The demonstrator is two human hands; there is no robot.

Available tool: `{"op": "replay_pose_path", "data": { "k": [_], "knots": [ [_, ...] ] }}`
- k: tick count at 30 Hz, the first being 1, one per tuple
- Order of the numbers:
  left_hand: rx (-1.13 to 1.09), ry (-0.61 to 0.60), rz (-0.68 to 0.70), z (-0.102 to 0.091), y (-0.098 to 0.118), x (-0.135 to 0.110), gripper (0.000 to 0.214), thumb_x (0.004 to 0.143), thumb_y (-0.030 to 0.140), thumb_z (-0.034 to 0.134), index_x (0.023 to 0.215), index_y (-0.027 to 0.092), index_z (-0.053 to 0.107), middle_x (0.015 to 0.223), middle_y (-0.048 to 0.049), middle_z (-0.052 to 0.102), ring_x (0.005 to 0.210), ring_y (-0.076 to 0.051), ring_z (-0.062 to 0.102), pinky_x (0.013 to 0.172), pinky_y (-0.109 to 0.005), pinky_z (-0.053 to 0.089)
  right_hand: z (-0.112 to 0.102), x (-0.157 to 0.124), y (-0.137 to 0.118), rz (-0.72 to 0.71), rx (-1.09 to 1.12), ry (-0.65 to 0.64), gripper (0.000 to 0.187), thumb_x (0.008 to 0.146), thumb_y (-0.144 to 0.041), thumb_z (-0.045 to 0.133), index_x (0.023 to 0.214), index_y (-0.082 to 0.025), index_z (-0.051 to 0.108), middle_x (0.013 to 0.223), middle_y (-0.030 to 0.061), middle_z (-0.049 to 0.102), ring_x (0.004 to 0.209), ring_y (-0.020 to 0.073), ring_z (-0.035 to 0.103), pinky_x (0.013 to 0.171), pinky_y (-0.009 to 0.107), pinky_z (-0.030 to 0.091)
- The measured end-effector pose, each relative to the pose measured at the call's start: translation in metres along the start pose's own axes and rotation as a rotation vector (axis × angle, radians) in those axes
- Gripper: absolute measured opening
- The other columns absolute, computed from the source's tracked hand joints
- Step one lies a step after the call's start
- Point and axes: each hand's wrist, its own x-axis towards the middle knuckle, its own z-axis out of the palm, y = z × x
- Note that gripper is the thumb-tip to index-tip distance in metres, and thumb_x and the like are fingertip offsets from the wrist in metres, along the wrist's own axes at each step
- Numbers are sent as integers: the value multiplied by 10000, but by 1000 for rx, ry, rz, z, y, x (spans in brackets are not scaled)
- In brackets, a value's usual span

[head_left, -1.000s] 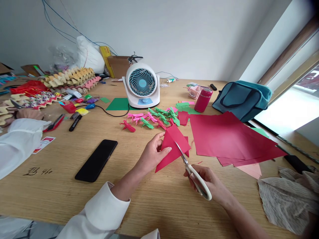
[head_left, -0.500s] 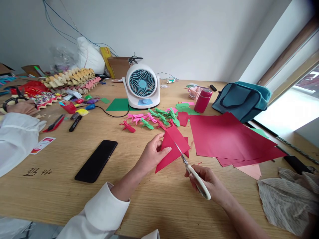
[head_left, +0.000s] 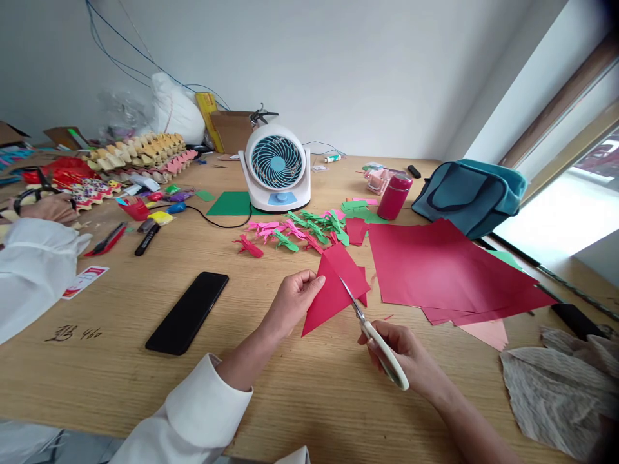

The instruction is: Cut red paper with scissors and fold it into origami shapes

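Note:
My left hand [head_left: 291, 301] pinches the left edge of a folded red paper triangle [head_left: 333, 289] and holds it just above the wooden table [head_left: 126, 361]. My right hand [head_left: 403, 356] grips white-handled scissors [head_left: 378, 340]. Their blades point up and left into the red triangle's right side. Below the triangle's right corner lies a small red offcut [head_left: 363, 298].
A stack of red sheets [head_left: 445, 267] lies to the right, a black phone [head_left: 187, 311] to the left. Behind stand a white fan [head_left: 277, 167], paper cranes [head_left: 294, 232], a red bottle [head_left: 394, 195] and a blue bag [head_left: 471, 193]. Another person's hand [head_left: 46, 206] holds scissors at far left.
My left hand's fingers have shifted up along the triangle's edge. The scissors have crept slightly further into the paper. The other person's hand at far left has lifted scissors.

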Motion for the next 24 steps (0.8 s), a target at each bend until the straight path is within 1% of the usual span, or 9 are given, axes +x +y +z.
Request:
{"op": "replay_pose_path", "data": {
  "k": [8, 12, 15, 19, 24],
  "knots": [
    [-56, -16, -45, 2, 6, -2, 431, 758, 500, 666, 620, 173, 420, 574, 65, 399, 517, -60, 313, 482, -187, 235, 0, 0, 1, 2, 14, -19, 499, 813, -650, 587, 836, -151, 587, 584, -24, 491, 522, 112, 443, 492, 243, 307],
    [-2, -49, -15, 2, 3, -2, 426, 801, 481, 633, 612, 171, 410, 566, 65, 365, 522, -61, 280, 491, -196, 220, 0, 0, 2, 6, 24, -20, 479, 824, -631, 588, 852, -152, 586, 594, -17, 515, 524, 112, 452, 488, 242, 313],
    [23, -76, -17, 3, 0, -2, 420, 818, 480, 616, 618, 170, 418, 572, 63, 361, 530, -65, 284, 498, -202, 218, -1, 0, 2, 5, 29, -18, 485, 824, -636, 582, 851, -152, 580, 590, -16, 518, 522, 113, 451, 488, 242, 318],
    [18, -108, -24, 4, -1, -3, 425, 814, 483, 620, 619, 171, 408, 582, 63, 358, 532, -65, 281, 502, -206, 212, 0, 0, 0, -6, 23, -21, 480, 836, -630, 573, 849, -150, 574, 588, -17, 514, 523, 110, 441, 492, 242, 314],
    [27, -112, -20, 4, -2, -3, 441, 808, 490, 623, 613, 173, 386, 579, 67, 339, 532, -64, 268, 505, -207, 207, -1, 0, 0, -6, 24, -25, 473, 845, -621, 569, 851, -148, 569, 588, -20, 506, 518, 106, 438, 489, 240, 306]
  ]
}}
